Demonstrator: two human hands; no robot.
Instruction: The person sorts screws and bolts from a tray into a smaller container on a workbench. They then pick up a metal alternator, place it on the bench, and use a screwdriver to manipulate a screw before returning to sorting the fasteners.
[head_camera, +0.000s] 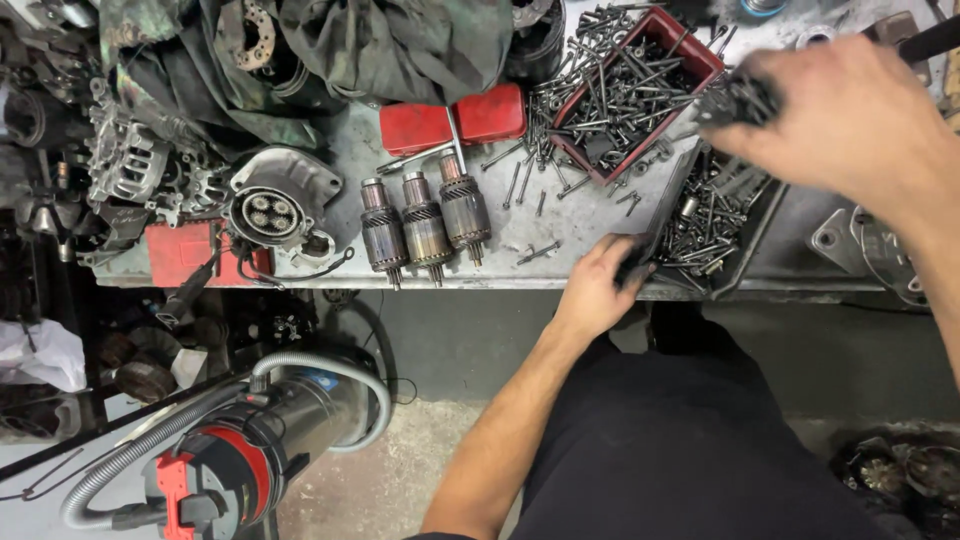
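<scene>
Two hands working here: left hand (597, 285) grips the near corner of a dark metal tray (715, 215) of bolts at the bench edge, fingers curled shut. Right hand (850, 120), blurred, pinches a small dark part (738, 100) above it. Red box (640, 85) of screws sits just behind.

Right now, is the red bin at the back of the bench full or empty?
Nearly full. The red bin holds a tangled heap of long dark bolts reaching its rim, and more lie scattered on the bench beside it.
</scene>
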